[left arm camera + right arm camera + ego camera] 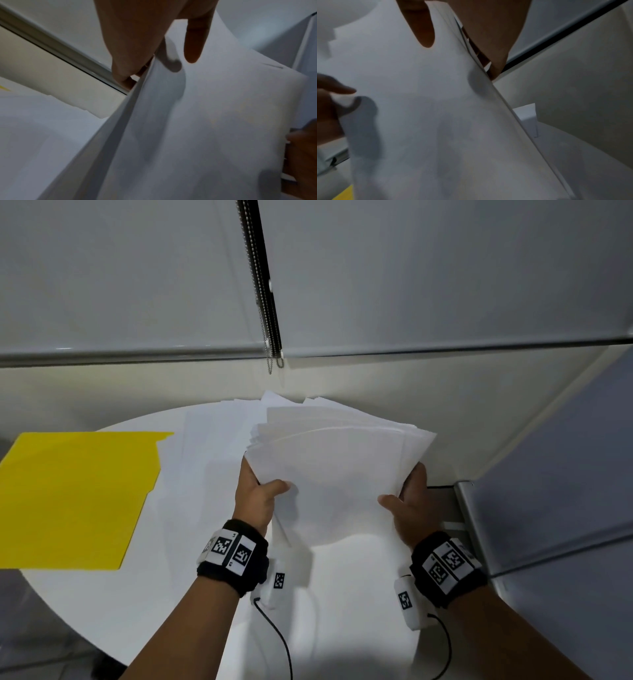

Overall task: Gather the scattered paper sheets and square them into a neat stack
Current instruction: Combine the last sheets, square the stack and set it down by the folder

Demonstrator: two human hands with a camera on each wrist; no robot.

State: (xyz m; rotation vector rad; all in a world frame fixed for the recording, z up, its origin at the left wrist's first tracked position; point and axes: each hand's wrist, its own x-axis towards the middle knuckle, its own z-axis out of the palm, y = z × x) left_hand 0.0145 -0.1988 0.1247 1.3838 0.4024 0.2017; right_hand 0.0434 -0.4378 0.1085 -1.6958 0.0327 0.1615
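The paper sheets [337, 474] look thin, matt and smooth, the yellow folder [73, 501] at the left edge of the surface [154, 611] a matt card, the surface itself smooth, faintly glossy white, and the wristbands [233, 559] black cloth.

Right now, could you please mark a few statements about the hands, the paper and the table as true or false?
1. Both hands hold the bundle of paper sheets. True: the left hand and right hand each have a grip on one side.
2. The bundle's edges are squared. False: the far edges are fanned and stepped.
3. A yellow folder lies on the table, to the left. True.
4. No sheets remain on the table. False: loose sheets lie beside the folder.
5. The left thumb lies under the bundle. False: it presses on top.
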